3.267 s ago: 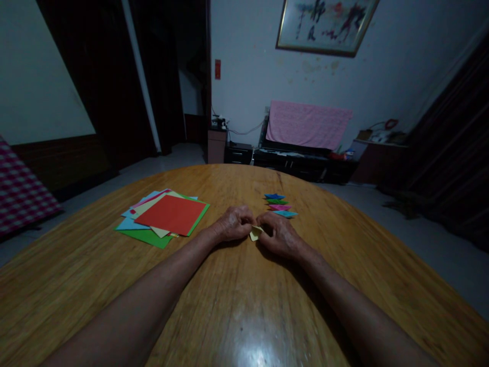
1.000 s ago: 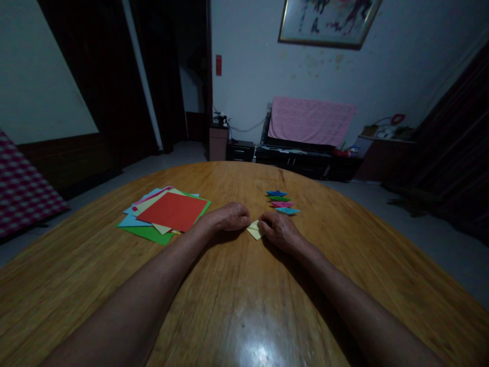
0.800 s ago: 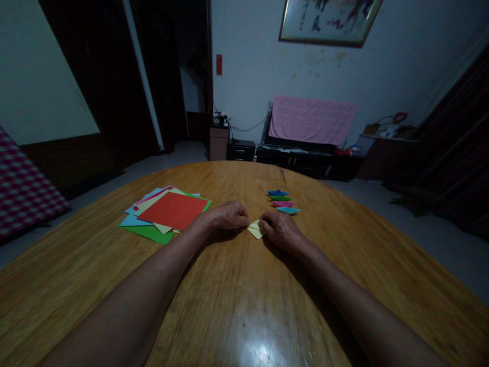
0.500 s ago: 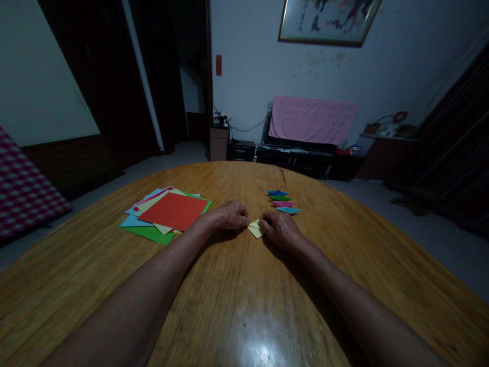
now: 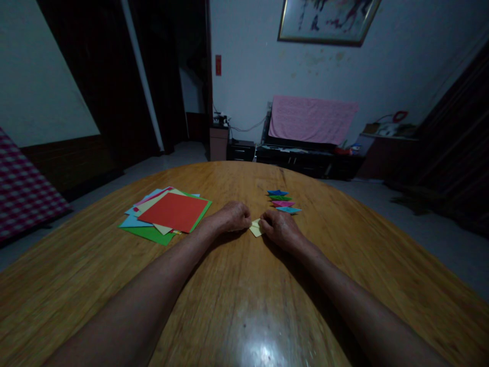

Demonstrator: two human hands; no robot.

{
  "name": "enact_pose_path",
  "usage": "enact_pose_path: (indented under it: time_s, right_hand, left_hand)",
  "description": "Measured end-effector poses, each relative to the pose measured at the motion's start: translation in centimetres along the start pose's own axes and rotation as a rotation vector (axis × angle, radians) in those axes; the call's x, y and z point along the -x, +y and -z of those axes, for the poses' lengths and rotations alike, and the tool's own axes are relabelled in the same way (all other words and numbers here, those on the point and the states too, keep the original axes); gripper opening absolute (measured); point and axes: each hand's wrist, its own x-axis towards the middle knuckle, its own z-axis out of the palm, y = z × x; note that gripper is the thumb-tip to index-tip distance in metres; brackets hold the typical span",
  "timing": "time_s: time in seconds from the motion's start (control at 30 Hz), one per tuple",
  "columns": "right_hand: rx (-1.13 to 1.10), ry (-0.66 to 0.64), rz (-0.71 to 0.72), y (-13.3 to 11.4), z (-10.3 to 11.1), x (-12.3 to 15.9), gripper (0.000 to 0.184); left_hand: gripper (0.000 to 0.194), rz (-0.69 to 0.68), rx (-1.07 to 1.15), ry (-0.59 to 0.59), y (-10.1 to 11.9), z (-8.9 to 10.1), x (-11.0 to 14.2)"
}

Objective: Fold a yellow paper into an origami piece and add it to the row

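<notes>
A small folded piece of pale yellow paper (image 5: pixel 256 229) lies on the wooden table between my two hands. My left hand (image 5: pixel 234 216) is closed, its fingertips pinching the paper's left corner. On the other side my right hand (image 5: pixel 280 228) grips the right part of the paper, thumb and fingers pressed together, hiding that end. Just beyond my right hand, several folded paper boats stand in a row: a light blue boat (image 5: pixel 289 210) nearest, then a pink boat (image 5: pixel 283 204), a green boat (image 5: pixel 280 198) and a dark blue boat (image 5: pixel 277 193).
Left of my left forearm is a loose stack of coloured paper sheets, a red sheet (image 5: pixel 173 211) on top. The round wooden table (image 5: pixel 229 316) has a curved far edge. Beyond it stand a low black cabinet (image 5: pixel 294 160) and something draped with a pink cloth (image 5: pixel 311 120).
My left hand has shifted slightly to the right, nearer my right hand, along the paper's left corner. My right hand stays almost where it was.
</notes>
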Motion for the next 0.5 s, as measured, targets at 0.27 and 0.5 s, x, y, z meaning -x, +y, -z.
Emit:
enact_pose_path:
  time_s: [0.27, 0.5]
  right_hand:
    - [-0.002, 0.024, -0.025, -0.2, -0.2, 0.2, 0.015]
    - [0.000, 0.001, 0.038, -0.1, 0.0, 0.7, 0.017]
  left_hand:
    - [0.023, -0.027, -0.140, 0.083, -0.5, -0.9, -0.6]
    - [0.025, -0.084, -0.211, 0.097, -0.9, -1.3, -0.7]
